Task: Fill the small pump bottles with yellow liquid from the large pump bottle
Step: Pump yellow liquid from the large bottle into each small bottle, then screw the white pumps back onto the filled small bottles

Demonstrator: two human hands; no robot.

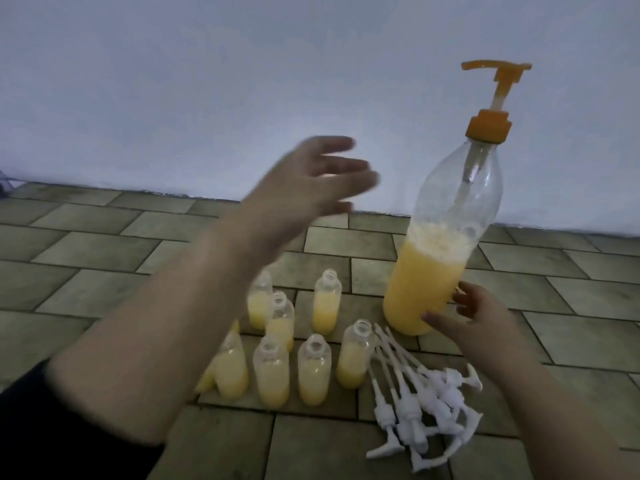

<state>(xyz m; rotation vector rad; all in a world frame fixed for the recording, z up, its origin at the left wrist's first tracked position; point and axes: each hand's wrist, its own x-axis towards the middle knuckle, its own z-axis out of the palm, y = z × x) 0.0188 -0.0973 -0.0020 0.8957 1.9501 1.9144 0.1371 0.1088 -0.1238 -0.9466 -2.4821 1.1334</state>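
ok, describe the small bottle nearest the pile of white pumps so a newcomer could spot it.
Start at the large pump bottle with the orange top. In front of it lie the white pump heads; the small bottle directly left of them is the one. It ends the front row, capless, about half full of yellow.

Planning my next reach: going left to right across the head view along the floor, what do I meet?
Left hand raised in the air → cluster of open small bottles → pile of white pump heads → large pump bottle, with right hand at its base.
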